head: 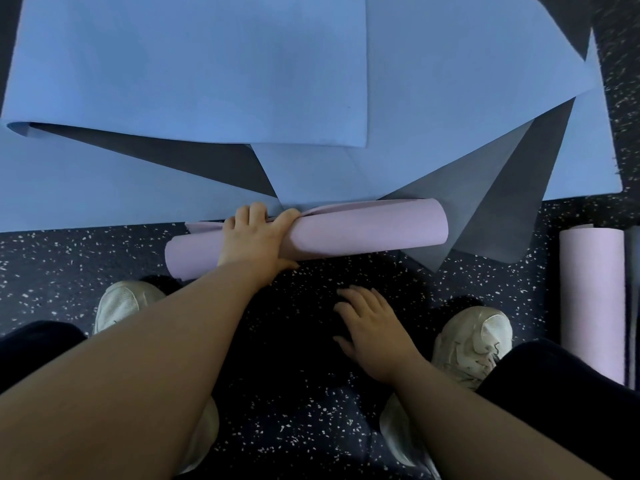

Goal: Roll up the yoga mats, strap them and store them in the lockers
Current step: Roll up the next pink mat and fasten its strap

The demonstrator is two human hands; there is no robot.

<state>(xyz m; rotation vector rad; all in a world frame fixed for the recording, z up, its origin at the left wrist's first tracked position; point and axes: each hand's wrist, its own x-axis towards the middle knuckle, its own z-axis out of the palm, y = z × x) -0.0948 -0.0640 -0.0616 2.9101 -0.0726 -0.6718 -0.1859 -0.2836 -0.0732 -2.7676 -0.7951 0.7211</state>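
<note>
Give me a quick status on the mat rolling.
Left hand grips rolled pink mat, no strap visible. Right hand open, free. Blue mats unrolled beyond; second pink roll at right.

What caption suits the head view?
Left hand grips rolled pink mat; right hand open above speckled floor.

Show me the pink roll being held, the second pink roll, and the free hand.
held pink mat (363, 230): head view, bare side of the roll.
second pink roll (590, 299): head view, middle of its side.
right hand (372, 329): head view, back of hand.
</note>
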